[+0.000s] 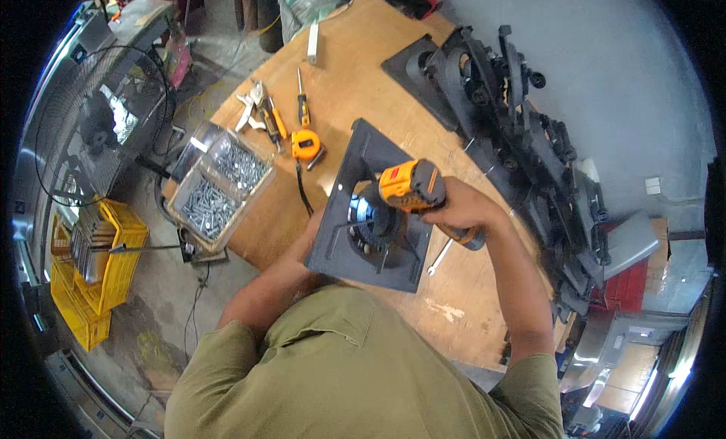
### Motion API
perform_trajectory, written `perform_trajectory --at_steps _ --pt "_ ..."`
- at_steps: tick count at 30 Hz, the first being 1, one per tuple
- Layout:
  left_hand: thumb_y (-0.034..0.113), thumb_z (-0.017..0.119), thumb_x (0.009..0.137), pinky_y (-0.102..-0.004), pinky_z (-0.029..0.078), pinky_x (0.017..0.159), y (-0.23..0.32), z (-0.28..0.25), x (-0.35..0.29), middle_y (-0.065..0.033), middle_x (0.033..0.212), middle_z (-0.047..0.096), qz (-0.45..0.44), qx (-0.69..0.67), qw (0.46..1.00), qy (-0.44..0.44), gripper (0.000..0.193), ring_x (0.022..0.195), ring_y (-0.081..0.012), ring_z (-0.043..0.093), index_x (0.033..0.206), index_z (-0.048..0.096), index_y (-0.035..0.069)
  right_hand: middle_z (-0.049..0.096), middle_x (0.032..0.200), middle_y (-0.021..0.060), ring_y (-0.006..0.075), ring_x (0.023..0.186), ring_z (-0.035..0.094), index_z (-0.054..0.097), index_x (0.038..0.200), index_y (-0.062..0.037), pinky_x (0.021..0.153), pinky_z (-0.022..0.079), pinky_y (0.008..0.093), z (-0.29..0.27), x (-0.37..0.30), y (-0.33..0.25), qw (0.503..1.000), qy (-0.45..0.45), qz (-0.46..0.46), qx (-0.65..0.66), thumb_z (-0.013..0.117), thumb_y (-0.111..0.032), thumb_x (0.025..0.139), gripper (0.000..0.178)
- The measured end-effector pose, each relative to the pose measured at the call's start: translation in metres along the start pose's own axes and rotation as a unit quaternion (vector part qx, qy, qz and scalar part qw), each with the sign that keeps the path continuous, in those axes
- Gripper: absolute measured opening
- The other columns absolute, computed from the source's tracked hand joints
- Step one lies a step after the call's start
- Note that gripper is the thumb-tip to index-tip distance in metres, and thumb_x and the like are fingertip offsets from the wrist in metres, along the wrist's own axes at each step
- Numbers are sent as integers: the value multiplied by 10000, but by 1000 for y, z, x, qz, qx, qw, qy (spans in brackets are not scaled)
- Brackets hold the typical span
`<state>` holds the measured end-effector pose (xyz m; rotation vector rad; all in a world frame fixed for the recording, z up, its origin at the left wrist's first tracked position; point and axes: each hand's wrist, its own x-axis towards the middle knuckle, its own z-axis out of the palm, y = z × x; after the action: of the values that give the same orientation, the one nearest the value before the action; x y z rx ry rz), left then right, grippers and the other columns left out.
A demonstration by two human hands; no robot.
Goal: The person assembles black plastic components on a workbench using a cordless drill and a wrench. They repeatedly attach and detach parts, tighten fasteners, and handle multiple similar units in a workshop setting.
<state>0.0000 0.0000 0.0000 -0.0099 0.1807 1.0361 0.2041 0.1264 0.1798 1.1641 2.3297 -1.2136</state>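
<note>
Currently, at three o'clock of the black panel (364,163), the right hand (457,204) grips an orange cordless drill (410,185); at nine, the left hand (314,227) is half-hidden, its grip unclear.

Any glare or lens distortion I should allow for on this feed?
Head view: bright blue-white light inside the panel, beside the drill; head view: white glare by the fan; head view: the table looks bowed, and the picture's corners fall to black.

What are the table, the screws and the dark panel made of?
The table looks wooden: brown, faintly streaky, slightly shiny. The screws look like metal: silvery and shiny. The dark panel is probably plastic: matt, ridged; painted metal is possible.
</note>
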Motion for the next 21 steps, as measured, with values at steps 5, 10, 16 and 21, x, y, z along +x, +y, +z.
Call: perform_trajectory --at_steps 5,10,16,21 --pt "406 464 1007 -440 553 917 3 33 -10 -177 1168 659 8 -14 999 37 512 1029 -277 674 1324 521 8 695 1117 146 226 1012 661 621 1206 0 943 500 336 12 -5 -12 997 37 16 71 743 -89 715 513" --pt "413 449 1010 -446 558 906 12 31 -8 -182 1179 653 5 3 1000 21 520 1032 -284 674 1329 516 8 709 1034 186 290 992 674 655 1154 -26 917 510 366 10 -4 -17 998 35 13 44 761 -184 689 502" --pt "421 431 1014 -453 564 891 16 17 0 -189 1192 646 -6 27 1000 1 529 1035 -293 673 1335 509 8 708 1035 187 304 985 676 665 1133 -28 909 514 378 7 -9 -19 999 34 34 25 762 -203 690 486" --pt "428 417 1017 -459 570 880 11 5 0 -195 1202 640 -4 28 1000 6 537 1037 -301 672 1340 504 8 704 1029 196 328 980 674 675 1107 -30 905 516 389 9 -9 -21 999 48 8 16 769 -245 688 480"
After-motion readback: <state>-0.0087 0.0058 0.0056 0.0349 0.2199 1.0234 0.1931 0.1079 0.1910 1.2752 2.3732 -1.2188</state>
